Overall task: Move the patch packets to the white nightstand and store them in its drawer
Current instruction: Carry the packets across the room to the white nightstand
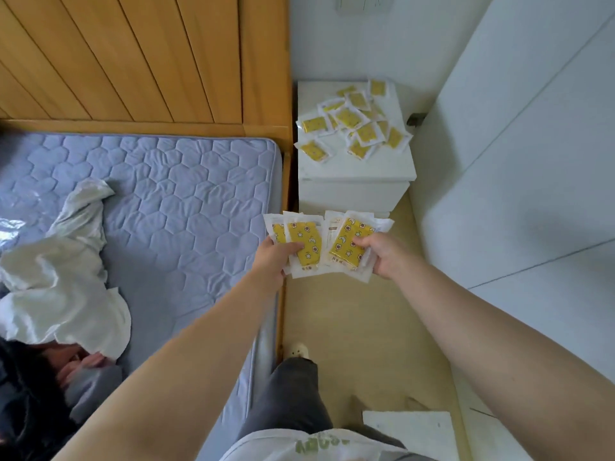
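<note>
Both my hands are stretched out in front of the white nightstand (356,171), each gripping yellow patch packets in clear wrappers. My left hand (271,257) holds a fan of packets (301,244). My right hand (387,256) holds another small stack of packets (349,242). The two bunches touch in the middle, just below the nightstand's front. On the nightstand's top lies a loose pile of several more packets (356,123). Its drawer front (352,194) looks closed.
A bed with a blue quilted mattress (173,201) and a wooden headboard (139,58) is on the left, with white cloth (63,287) on it. White cabinet doors (519,161) stand on the right. A narrow strip of beige floor (359,327) runs between them.
</note>
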